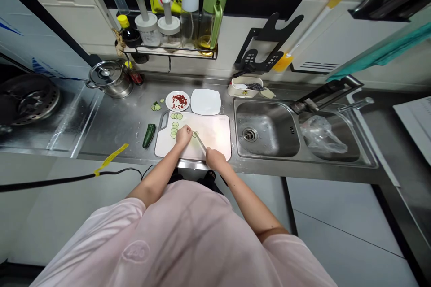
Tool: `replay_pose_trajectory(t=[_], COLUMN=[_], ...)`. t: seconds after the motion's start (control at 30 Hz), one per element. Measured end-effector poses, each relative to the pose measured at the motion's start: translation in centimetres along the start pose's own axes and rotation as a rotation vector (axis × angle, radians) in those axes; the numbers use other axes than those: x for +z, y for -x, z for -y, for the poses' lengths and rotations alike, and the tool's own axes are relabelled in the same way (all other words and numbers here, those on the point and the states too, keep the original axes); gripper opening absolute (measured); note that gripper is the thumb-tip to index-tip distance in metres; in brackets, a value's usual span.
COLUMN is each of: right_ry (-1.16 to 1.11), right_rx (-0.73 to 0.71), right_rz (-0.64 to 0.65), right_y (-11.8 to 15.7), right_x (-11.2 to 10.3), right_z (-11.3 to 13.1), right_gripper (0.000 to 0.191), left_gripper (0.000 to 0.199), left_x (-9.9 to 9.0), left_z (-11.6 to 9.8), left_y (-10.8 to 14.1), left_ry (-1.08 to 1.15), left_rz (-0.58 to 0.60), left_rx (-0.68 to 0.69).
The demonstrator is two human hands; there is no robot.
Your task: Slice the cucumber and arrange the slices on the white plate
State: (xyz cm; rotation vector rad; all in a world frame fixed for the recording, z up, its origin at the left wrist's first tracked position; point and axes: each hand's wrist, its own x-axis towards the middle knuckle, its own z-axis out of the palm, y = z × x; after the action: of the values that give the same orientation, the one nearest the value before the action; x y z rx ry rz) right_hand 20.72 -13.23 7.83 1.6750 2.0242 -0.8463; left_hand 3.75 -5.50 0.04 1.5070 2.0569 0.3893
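Observation:
My right hand is wrapped round the handle of a knife, whose blade points up and left across the white cutting board. At the blade's tip lies a thin round cucumber slice. Just left of that slice is my left hand, its fingers drawn together; whatever they hold is hidden. More cucumber slices overlap in a column on the board's left part, with a short row above them. A dark green piece of cucumber rests on the steel counter, left of the board.
Behind the board stand a plate of chopped red pieces and a white plate. Cucumber scraps lie left of them. A lidded pot is further left, a sink to the right, a bottle shelf above.

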Motion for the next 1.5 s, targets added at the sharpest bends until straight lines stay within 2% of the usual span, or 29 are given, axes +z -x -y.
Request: replay_pose_trajectory(t=[0.33, 1.0, 1.5], right_ry=[0.011, -0.002, -0.02], right_rx=[0.032, 0.002, 0.008], right_rz=[0.024, -0.022, -0.002], right_y=[1.9, -0.9, -0.2], right_x=[1.2, 0.6, 0.2], right_z=[-1.0, 0.1, 0.0], right_gripper=[0.024, 0.025, 0.024], left_gripper=[0.011, 0.011, 0.013], left_x=[0.0, 0.3, 0.1], left_z=[0.1, 0.3, 0.1], left_y=[-0.1, -0.3, -0.2], left_ry=[0.007, 0.016, -0.007], left_rz=[-0.01, -0.013, 0.001], left_rx=[0.009, 0.017, 0.003])
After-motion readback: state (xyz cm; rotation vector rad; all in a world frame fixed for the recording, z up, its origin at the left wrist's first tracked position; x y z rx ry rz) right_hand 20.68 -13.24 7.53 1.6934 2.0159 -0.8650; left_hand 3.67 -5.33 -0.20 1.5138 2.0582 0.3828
